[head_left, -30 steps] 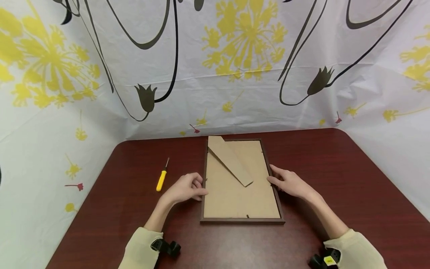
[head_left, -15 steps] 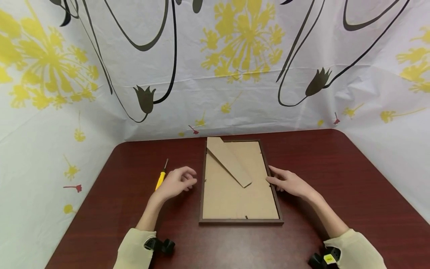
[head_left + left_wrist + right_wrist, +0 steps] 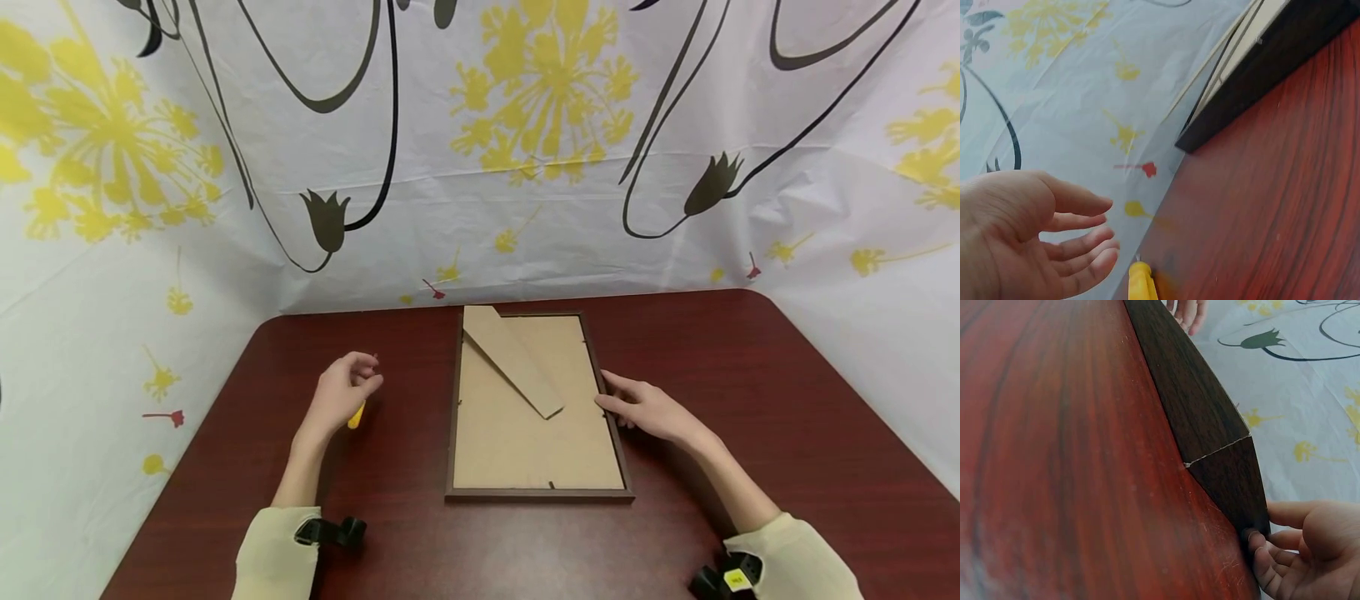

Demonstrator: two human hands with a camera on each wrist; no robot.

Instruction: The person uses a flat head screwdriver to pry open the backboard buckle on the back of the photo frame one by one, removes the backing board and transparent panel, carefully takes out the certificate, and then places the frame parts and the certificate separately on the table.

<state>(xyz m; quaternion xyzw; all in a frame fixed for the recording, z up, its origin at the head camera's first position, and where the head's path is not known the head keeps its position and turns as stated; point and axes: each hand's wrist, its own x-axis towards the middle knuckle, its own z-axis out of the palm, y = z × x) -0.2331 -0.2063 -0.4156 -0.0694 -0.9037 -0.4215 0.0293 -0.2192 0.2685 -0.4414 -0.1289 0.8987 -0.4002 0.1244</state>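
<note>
A brown picture frame [image 3: 538, 496] lies face down on the table, its tan backing board [image 3: 502, 454] up. Slanting across the board is a flat tan stand leg [image 3: 517, 367]. My right hand [image 3: 647, 407] grips the frame's right side, thumb at the top edge, other fingers along the outer side. Over a screwdriver with a yellow handle [image 3: 356, 416] is my left hand [image 3: 337, 396], fingers loosely bent and nothing held. It covers most of the screwdriver in the head view; in the left wrist view the yellow handle [image 3: 1141, 282] appears beside the fingertips, apart from them.
The dark red wood table [image 3: 540, 554] runs up to a white patterned sheet [image 3: 420, 150] that hangs behind and at both sides. Small dark metal tabs [image 3: 552, 484] sit along the frame's inner edge.
My left hand has let go of the frame's left side and moved left to above the screwdriver. The right hand and the frame have stayed in place.
</note>
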